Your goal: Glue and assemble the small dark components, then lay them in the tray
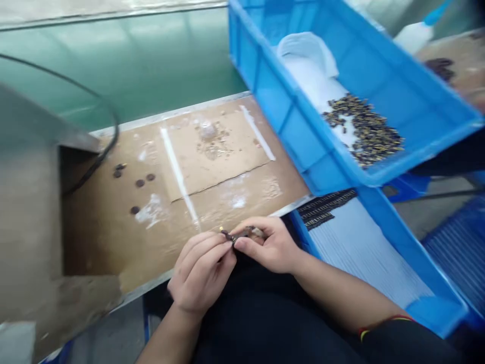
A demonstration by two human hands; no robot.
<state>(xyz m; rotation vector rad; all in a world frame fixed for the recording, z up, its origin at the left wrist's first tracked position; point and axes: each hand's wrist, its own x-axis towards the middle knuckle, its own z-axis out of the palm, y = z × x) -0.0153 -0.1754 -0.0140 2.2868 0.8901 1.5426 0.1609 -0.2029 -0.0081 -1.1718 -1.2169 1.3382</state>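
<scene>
Both hands meet just over the front edge of the worktable (223, 199). My left hand (202, 268) pinches a small dark part (228, 235) with a yellow tip. My right hand (267, 242) is closed around a small dark object with a pale end (257, 232), which I cannot make out fully; it touches the part between the fingertips. A taped cardboard sheet (212, 172) lies on the table beyond the hands. Several dark round pieces (140, 183) lie on the table to the left.
A blue crate (295, 121) at the right holds a pile of small black-and-yellow parts (367, 131) and a white bag. Below it, a second blue bin (439, 308) holds rows of dark parts. A grey metal housing (30, 202) and black cable stand at the left.
</scene>
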